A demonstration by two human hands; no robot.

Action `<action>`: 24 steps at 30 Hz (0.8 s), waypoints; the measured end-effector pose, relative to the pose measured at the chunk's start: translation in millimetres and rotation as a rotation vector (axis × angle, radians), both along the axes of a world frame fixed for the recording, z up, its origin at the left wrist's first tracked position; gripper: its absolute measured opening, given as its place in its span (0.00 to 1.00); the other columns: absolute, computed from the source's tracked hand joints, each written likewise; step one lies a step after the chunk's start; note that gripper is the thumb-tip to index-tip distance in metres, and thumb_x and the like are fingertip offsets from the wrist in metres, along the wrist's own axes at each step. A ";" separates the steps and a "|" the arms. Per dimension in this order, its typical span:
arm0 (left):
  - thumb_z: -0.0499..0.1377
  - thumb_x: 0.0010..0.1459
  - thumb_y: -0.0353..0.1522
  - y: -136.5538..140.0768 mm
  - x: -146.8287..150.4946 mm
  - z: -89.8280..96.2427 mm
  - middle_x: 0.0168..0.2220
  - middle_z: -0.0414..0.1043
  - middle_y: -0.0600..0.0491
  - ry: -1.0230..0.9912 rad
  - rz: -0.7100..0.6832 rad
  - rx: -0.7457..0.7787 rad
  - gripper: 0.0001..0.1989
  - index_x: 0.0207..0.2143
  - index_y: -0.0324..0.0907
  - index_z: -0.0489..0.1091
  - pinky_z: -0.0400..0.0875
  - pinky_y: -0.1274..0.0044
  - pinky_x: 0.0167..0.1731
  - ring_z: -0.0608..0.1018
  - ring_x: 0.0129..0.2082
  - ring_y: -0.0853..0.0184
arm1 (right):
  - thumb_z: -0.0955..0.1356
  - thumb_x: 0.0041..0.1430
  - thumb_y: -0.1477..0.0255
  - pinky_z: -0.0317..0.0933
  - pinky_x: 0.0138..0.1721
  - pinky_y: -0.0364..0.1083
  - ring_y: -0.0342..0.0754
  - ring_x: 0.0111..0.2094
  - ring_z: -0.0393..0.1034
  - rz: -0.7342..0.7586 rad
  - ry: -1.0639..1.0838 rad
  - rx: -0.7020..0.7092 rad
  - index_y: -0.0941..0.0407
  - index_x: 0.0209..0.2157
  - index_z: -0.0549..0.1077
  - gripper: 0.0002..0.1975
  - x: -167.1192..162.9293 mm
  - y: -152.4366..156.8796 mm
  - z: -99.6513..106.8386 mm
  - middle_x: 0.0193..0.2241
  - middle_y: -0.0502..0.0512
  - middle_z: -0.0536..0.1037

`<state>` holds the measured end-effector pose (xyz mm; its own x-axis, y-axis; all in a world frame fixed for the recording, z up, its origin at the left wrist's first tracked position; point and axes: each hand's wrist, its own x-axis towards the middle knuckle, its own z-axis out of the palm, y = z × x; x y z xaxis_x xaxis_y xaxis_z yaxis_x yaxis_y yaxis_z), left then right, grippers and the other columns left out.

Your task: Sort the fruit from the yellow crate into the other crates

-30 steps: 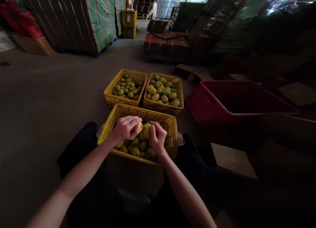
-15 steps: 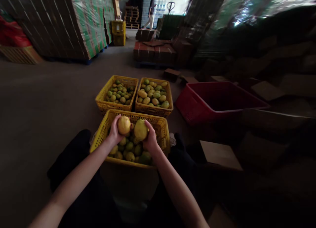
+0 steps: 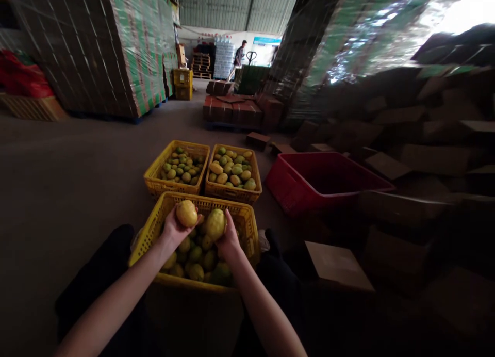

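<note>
My left hand is closed round a yellow mango, seen almost end-on and round. Another mango, greener and longer, is held in my right hand, with the thumb along its right side. Both hands hover over the nearest yellow crate, which stands between my legs. Inside that crate lie more green and yellow mangoes, partly hidden by my hands and forearms.
Beyond stand two more yellow crates of fruit, one left and one right. A red bin is to the right, near scattered cardboard. Wrapped pallet stacks rise behind. A person is far off.
My view has tilted up, so the crates sit lower in the picture. Both hands still hold their mangoes; the right one's mango is turned a little. The distant person has changed posture.
</note>
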<state>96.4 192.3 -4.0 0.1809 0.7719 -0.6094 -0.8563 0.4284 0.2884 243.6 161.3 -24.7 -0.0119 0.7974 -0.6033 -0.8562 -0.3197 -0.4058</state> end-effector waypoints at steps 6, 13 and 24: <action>0.52 0.61 0.35 1.9 0.9 10.9 0.27 0.73 0.52 -0.038 0.019 -0.052 0.11 0.35 0.40 0.71 0.80 0.69 0.26 0.79 0.25 0.64 | 0.67 0.60 0.61 0.73 0.28 0.47 0.48 0.24 0.76 -0.010 -0.010 0.016 0.55 0.31 0.74 0.12 2.3 -0.5 3.0 0.20 0.49 0.78; 0.49 0.62 0.34 4.0 2.5 7.8 0.26 0.73 0.52 0.070 0.079 -0.116 0.13 0.35 0.40 0.71 0.78 0.69 0.25 0.79 0.25 0.63 | 0.64 0.63 0.61 0.70 0.23 0.44 0.45 0.19 0.72 -0.059 0.018 -0.085 0.55 0.27 0.73 0.15 6.0 -1.1 11.9 0.19 0.49 0.77; 0.46 0.66 0.31 8.9 -2.3 13.8 0.32 0.77 0.48 -0.127 0.011 0.022 0.15 0.44 0.39 0.72 0.79 0.72 0.27 0.81 0.31 0.62 | 0.64 0.63 0.64 0.71 0.29 0.46 0.47 0.22 0.74 0.020 -0.003 0.009 0.57 0.30 0.74 0.14 7.5 6.2 -12.7 0.22 0.53 0.79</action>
<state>94.1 201.2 9.9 0.2473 0.7870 -0.5652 -0.8909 0.4140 0.1866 251.1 167.5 -37.5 -0.0261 0.8024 -0.5963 -0.8484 -0.3333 -0.4113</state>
